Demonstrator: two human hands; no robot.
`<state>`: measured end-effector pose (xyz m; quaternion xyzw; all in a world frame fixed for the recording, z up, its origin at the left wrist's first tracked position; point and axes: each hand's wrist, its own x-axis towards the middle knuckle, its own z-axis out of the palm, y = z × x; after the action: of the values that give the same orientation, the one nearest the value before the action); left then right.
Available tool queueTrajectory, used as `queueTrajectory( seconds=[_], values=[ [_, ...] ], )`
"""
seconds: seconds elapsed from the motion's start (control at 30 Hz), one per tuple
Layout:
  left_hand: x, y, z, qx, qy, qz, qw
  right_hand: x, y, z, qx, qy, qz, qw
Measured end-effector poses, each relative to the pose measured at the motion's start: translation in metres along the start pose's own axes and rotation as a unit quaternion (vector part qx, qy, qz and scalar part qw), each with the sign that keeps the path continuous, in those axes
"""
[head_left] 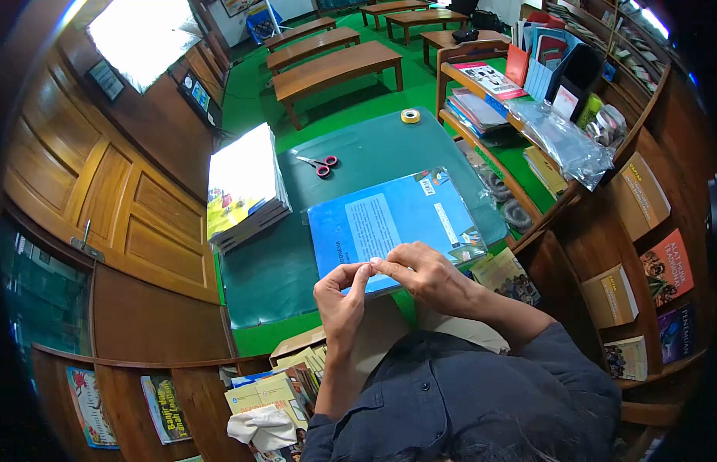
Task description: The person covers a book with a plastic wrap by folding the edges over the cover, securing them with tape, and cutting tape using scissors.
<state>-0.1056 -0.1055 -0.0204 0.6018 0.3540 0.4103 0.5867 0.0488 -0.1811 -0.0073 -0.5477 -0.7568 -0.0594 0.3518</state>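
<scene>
Both hands meet over the near edge of a blue book (337,231), which lies back cover up with a barcode near its far right corner. My left hand (341,299) pinches thumb against finger. Touching it from the other side, my right hand (422,276) is also in a pinch. Whatever sits between the fingertips is too small to tell. Beyond the book lie red-handled scissors (322,166), and a roll of yellow tape (410,115) rests at the table's far edge. A stack of books (247,181) stands to the left.
The green-topped table (274,285) carries these things. A wooden shelf (482,138) with folders and plastic sheets (559,135) borders it on the right. Books (278,393) and a white cloth (263,428) lie low at the left. Wooden benches (339,71) stand beyond.
</scene>
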Motion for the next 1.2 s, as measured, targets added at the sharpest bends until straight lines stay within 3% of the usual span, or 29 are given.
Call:
queueTrajectory(
  seconds=[0.3, 0.47, 0.63, 0.97, 1.1, 1.13, 1.2],
  values=[
    [0.000, 0.005, -0.005, 0.055, 0.016, 0.013, 0.998, 0.002, 0.001, -0.002, -0.034, -0.017, -0.053, 0.998],
    [0.001, 0.006, -0.015, 0.003, 0.015, -0.019, 1.000, 0.005, 0.002, 0.003, -0.019, -0.011, -0.082, 0.996],
    [0.001, 0.012, -0.023, 0.092, 0.006, 0.006, 0.996, 0.009, 0.003, 0.011, -0.017, -0.056, -0.071, 0.996],
    [0.007, -0.003, -0.032, 0.160, 0.080, 0.095, 0.979, 0.027, -0.004, 0.021, -0.035, -0.037, -0.103, 0.993],
    [0.014, -0.004, -0.037, 0.264, 0.118, 0.203, 0.936, 0.032, -0.005, 0.026, -0.049, -0.053, -0.102, 0.992],
    [0.015, -0.003, -0.038, 0.263, 0.119, 0.202, 0.936, 0.033, -0.005, 0.028, -0.049, -0.054, -0.103, 0.992],
    [0.016, 0.002, -0.039, 0.186, 0.088, 0.112, 0.972, 0.036, -0.004, 0.032, -0.003, -0.063, -0.085, 0.994]
  ],
)
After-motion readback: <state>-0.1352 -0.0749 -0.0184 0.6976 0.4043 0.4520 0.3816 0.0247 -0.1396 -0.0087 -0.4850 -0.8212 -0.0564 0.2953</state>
